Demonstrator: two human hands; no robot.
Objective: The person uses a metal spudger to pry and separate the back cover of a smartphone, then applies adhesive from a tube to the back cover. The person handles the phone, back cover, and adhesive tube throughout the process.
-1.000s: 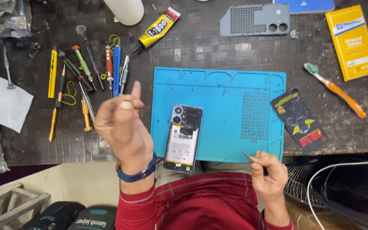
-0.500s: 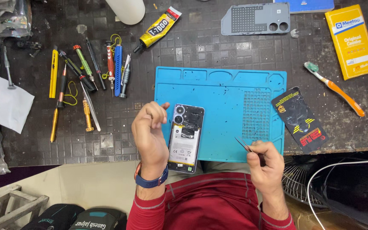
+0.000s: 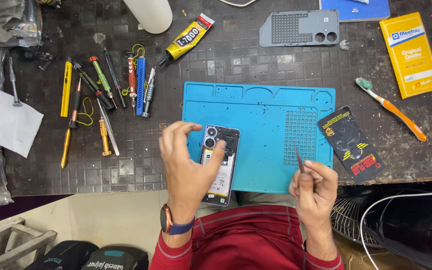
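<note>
The left hand point(image 3: 188, 165) had its fingers spread and curled, thumb touching the opened phone point(image 3: 219, 165), gripping nothing. The right hand point(image 3: 315, 187) pinched thin tweezers point(image 3: 299, 161), tips toward twelve o'clock. The phone lay back-off, battery and board bared, on the blue mat's point(image 3: 271, 115) seven o'clock corner, overhanging the bench edge; its grey back cover point(image 3: 298, 28) sat apart at one o'clock. Disassembly looked begun, inner parts unremoved. Mat was open toward two o'clock; screwdrivers point(image 3: 103, 95) crowded ten o'clock

Even, bright overhead light; sharp focus, soft shadows, slight motion blur.
</note>
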